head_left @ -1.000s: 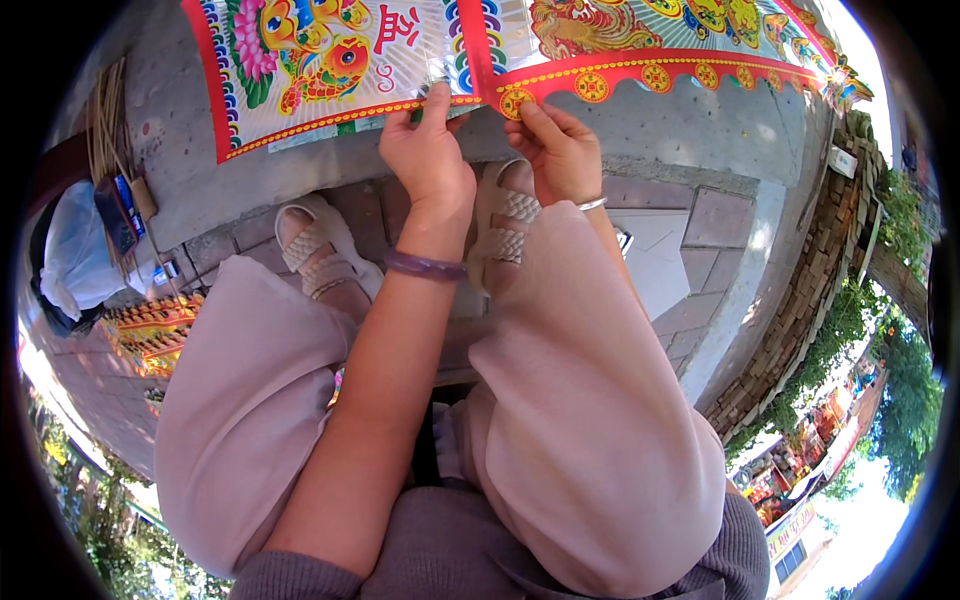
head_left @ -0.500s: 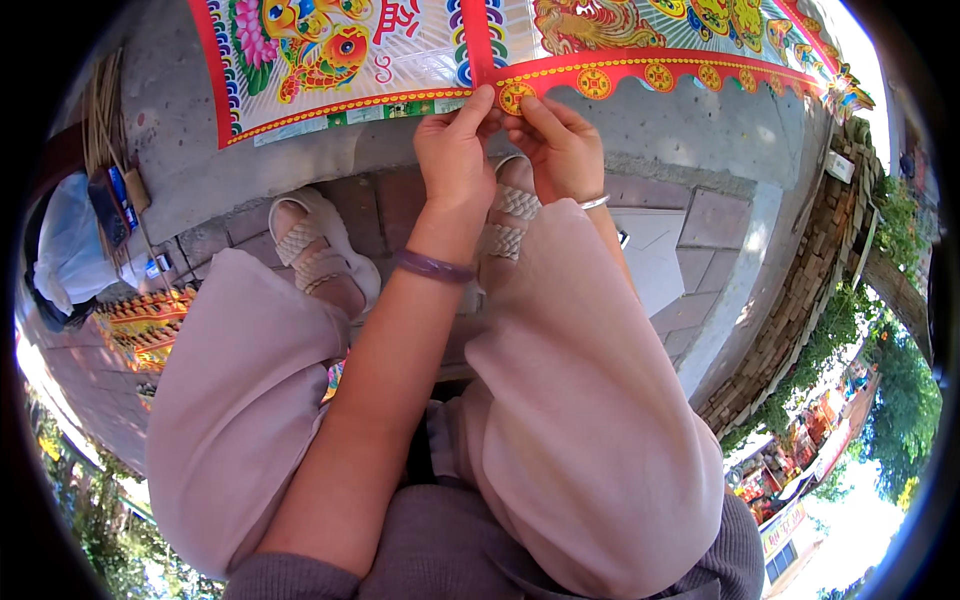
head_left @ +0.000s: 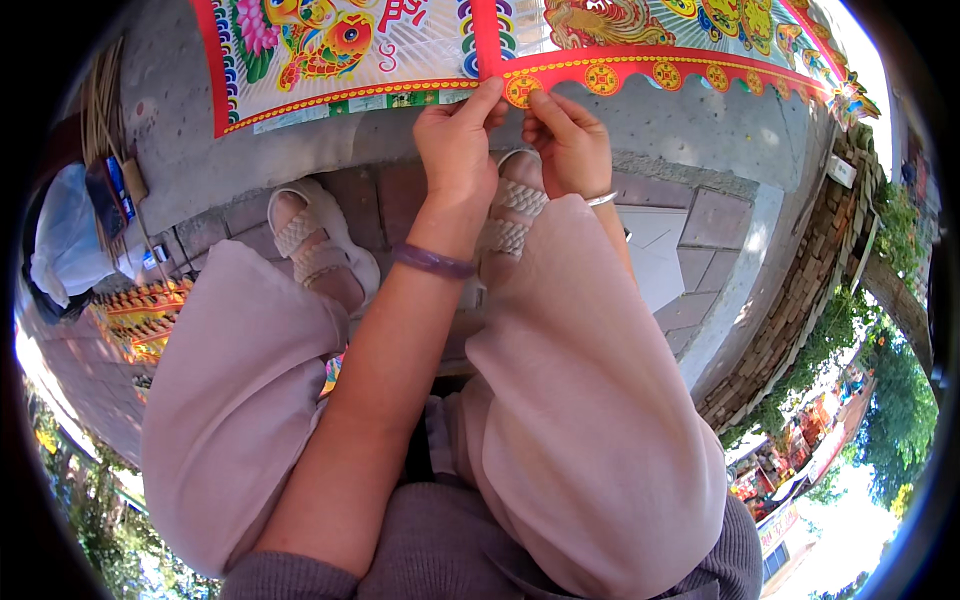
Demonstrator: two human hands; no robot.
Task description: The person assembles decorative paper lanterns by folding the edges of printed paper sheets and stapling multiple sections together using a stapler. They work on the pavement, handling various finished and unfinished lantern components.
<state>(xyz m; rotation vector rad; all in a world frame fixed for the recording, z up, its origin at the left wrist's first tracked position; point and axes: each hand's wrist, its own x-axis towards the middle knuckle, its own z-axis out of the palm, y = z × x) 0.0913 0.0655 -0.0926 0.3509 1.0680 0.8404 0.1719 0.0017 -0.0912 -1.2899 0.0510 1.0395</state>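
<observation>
A large printed paper sheet (head_left: 420, 60) stretches across the top, with a fish, a pink flower and rainbow scale bands. Joined along it is a red paper border strip (head_left: 640, 75) with gold coin designs and a scalloped lower edge. My left hand (head_left: 460, 135) pinches the red edge where the vertical red band meets the border. Just to its right, my right hand (head_left: 570, 140) pinches the strip beside one gold coin, thumb on top. Fingers under the paper are partly hidden. A purple bangle circles my left wrist, a silver one my right.
Thin sticks (head_left: 103, 110) and a white plastic bag (head_left: 70, 235) are at the left, with colourful folded paper (head_left: 145, 315) below. White card (head_left: 655, 255) lies on the paving at right. A low brick edging (head_left: 790, 330) curves beyond it.
My right hand has shifted slightly right along the border, widening the gap between my hands. The left hand keeps its pinch. The sheet appears slightly higher in view.
</observation>
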